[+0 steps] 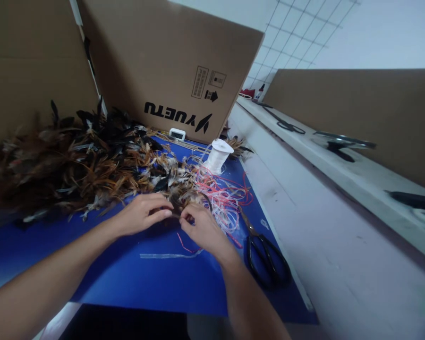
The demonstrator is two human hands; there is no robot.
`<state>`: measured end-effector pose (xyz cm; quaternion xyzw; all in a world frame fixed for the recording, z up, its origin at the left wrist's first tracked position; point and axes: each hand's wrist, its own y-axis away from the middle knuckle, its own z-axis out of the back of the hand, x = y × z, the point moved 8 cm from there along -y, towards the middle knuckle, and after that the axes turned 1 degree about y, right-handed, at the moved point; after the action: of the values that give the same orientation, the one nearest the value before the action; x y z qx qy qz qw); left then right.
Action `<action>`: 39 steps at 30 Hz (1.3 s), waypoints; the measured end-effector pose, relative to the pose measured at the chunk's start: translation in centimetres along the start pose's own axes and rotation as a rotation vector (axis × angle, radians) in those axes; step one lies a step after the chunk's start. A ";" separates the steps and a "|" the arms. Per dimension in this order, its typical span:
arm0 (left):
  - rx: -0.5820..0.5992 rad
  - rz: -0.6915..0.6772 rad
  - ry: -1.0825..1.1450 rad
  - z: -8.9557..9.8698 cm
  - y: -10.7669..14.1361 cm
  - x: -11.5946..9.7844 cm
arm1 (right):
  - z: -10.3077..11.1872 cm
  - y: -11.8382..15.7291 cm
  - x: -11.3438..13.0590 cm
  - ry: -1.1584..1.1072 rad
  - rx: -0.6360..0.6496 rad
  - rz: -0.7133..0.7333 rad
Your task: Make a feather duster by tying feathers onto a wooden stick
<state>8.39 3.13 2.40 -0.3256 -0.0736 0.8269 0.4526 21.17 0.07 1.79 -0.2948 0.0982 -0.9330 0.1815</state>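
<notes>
Both hands meet over the near edge of a loose heap of feathers. My left hand [145, 215] comes in from the left, thumb and fingertips closing on a small brown feather [177, 210]. Against the other side of that feather, my right hand [201, 227] is closed in a pinch; its fingertips partly hide what they hold. Just below the hands, a short pink strand [184, 244] and a flat clear strip [166, 256] lie on the blue table surface [145, 283]. Tangled pink and white ribbon [225, 203] lies right beside my right hand.
A big feather pile [74, 165] covers the left side. A white spool [219, 153] stands behind the ribbon. Black-handled scissors [265, 255] lie at the right. Cardboard boxes [170, 61] wall off the back. A white ledge [304, 146] along the right holds more scissors [290, 126].
</notes>
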 end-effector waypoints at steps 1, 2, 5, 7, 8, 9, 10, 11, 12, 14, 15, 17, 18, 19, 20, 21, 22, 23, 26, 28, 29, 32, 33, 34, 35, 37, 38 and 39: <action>0.025 -0.019 -0.015 -0.3 0.1 -0.3 | 0.3 0.0 -0.1 -0.013 -0.015 -0.008; 0.043 -0.037 -0.033 -0.6 0.2 -0.5 | 0.5 0.0 -0.2 -0.027 -0.023 -0.016; 0.051 -0.083 -0.090 -1.0 0.4 -0.6 | 0.8 -0.1 -0.6 -0.078 -0.031 -0.058; 0.024 -0.109 -0.109 -1.0 0.5 -0.5 | 0.9 -0.2 -1.0 -0.118 -0.030 -0.086; 0.012 -0.122 -0.110 -1.0 0.5 -0.4 | 0.9 -0.2 -1.1 -0.138 -0.031 -0.098; 0.004 -0.134 -0.107 -1.0 0.5 -0.3 | 0.9 -0.2 -1.3 -0.157 -0.032 -0.109; -0.004 -0.147 -0.103 -1.0 0.5 -0.3 | 1.0 -0.3 -1.4 -0.173 -0.035 -0.117; -0.013 -0.158 -0.101 -1.0 0.5 -0.2 | 1.0 -0.3 -1.6 -0.187 -0.037 -0.127; -0.023 -0.168 -0.102 -1.0 0.6 -0.2 | 1.0 -0.3 -1.7 -0.200 -0.041 -0.137; -0.053 -0.180 -0.113 -0.8 0.6 0.0 | 1.0 -0.3 -1.9 -0.231 -0.048 -0.157; -0.066 -0.180 -0.120 -0.8 0.7 0.1 | 1.0 -0.3 -2.0 -0.248 -0.055 -0.165; -0.082 -0.165 -0.127 -0.8 0.7 0.3 | 1.1 -0.3 -2.2 -0.284 -0.077 -0.178; -0.085 -0.149 -0.127 -0.7 0.7 0.5 | 1.1 -0.3 -2.3 -0.300 -0.091 -0.181; -0.087 -0.130 -0.123 -0.7 0.7 0.6 | 1.2 -0.3 -2.4 -0.316 -0.106 -0.183; -0.091 -0.104 -0.114 -0.6 0.6 0.6 | 1.2 -0.4 -2.5 -0.333 -0.120 -0.186; -0.102 -0.071 -0.098 -0.3 0.5 0.7 | 1.2 -0.4 -2.7 -0.351 -0.135 -0.192; -0.128 -0.027 -0.074 0.1 0.4 0.8 | 1.2 -0.4 -2.9 -0.369 -0.154 -0.200; -0.165 0.029 -0.038 0.6 0.3 1.0 | 1.3 -0.4 -3.1 -0.387 -0.176 -0.208; -0.331 0.259 0.166 2.6 0.4 2.3 | 1.9 -0.2 -3.9 -0.389 -0.262 -0.224; -0.457 0.390 0.368 3.5 0.8 3.4 | 2.3 -0.1 -3.8 -0.313 -0.310 -0.195; -0.517 0.435 0.479 3.8 1.1 4.0 | 2.4 -0.1 -3.5 -0.257 -0.322 -0.164; -0.670 0.501 0.771 4.1 1.6 5.5 | 1.6 -0.2 -1.9 -0.102 -0.296 -0.033; -0.703 0.510 0.839 4.1 1.6 5.8 | 1.0 -0.2 -1.4 -0.061 -0.274 0.002; -0.727 0.517 0.889 4.1 1.7 6.1 | 0.3 -0.3 -0.9 -0.022 -0.247 0.025; -0.749 0.520 0.925 4.2 1.8 6.2 | -0.5 -0.3 -0.6 0.019 -0.220 0.035; -0.785 0.522 0.976 4.4 1.9 6.4 | -1.8 -0.4 -0.1 0.097 -0.171 0.037; -0.798 0.520 0.995 4.5 2.0 6.5 | -2.4 -0.4 0.2 0.130 -0.151 0.041; -0.811 0.514 1.011 4.7 2.0 6.5 | -2.8 -0.5 0.6 0.155 -0.138 0.053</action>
<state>1.70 7.95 2.11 -0.8210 -0.0777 0.5620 0.0639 18.97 0.49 -0.07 -0.2306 0.1837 -0.9390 0.1772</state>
